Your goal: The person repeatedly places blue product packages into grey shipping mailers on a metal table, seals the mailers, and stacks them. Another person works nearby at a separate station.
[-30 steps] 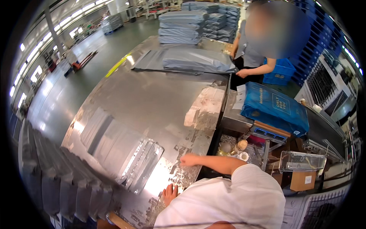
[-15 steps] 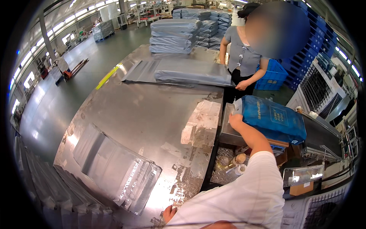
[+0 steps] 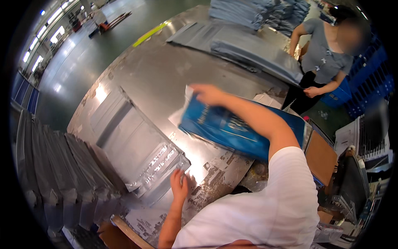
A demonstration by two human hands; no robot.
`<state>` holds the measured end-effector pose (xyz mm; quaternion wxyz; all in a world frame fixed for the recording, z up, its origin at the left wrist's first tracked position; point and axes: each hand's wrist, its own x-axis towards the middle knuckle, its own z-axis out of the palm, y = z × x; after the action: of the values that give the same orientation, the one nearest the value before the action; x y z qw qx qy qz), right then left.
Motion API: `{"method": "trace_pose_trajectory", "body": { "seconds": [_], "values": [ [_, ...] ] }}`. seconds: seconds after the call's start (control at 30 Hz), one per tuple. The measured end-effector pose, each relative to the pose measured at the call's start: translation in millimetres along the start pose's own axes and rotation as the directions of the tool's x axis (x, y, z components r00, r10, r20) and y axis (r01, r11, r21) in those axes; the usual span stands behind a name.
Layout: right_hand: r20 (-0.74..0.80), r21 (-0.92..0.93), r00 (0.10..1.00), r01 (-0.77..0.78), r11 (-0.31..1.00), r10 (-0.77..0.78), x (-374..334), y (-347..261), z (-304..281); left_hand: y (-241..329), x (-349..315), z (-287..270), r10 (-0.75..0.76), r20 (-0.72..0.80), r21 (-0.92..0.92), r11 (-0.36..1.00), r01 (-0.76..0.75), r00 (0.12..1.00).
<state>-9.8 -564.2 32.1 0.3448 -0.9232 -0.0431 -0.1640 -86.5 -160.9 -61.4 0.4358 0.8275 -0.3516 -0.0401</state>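
A blue plastic package with pale printing lies slanted across the right part of the metal table, overhanging its right edge. At its far left corner my right hand grips the end, where a whitish flap sticks out; the fingers are somewhat blurred. My left hand is at the near right corner of a stack of flat grey plastic bags, fingers extended and slightly apart over the bag edge. It holds nothing that I can see.
A co-worker stands at the far right, a hand by a large grey bag with a filled package on it. Grey wrapped bundles are piled behind. Upright grey packages line the near left. A brown cardboard piece sits right.
My right hand has pulled the blue package leftward from the conveyor side onto the table. My left hand has come forward to the grey bags' corner. The view has turned and lowered.
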Motion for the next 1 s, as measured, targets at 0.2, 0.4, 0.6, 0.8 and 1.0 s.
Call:
{"method": "trace_pose_trajectory", "body": {
  "seconds": [0.2,0.4,0.6,0.8,1.0],
  "values": [
    [0.541,0.141,0.633,-0.717,0.683,0.554,-84,104,-31,-10,66,32,-0.531,0.292,-0.506,0.62,0.6,0.795],
    [0.48,0.788,0.725,-0.603,0.119,0.494,-142,54,42,-23,97,96,-0.662,0.389,-0.73,0.202,0.653,0.64],
    [0.351,0.932,0.611,-0.304,-0.199,0.709,-157,12,73,52,95,91,-0.679,0.314,-0.919,-0.043,0.391,0.663],
    [0.075,0.873,0.851,-0.308,0.379,0.52,-124,-65,-18,93,121,5,-0.503,0.475,-0.845,-0.034,0.533,0.722],
    [0.034,0.954,0.864,-0.178,0.241,0.503,-128,-102,-32,135,139,-123,-0.471,0.552,-0.722,0.141,0.677,0.688]
  ]
}}
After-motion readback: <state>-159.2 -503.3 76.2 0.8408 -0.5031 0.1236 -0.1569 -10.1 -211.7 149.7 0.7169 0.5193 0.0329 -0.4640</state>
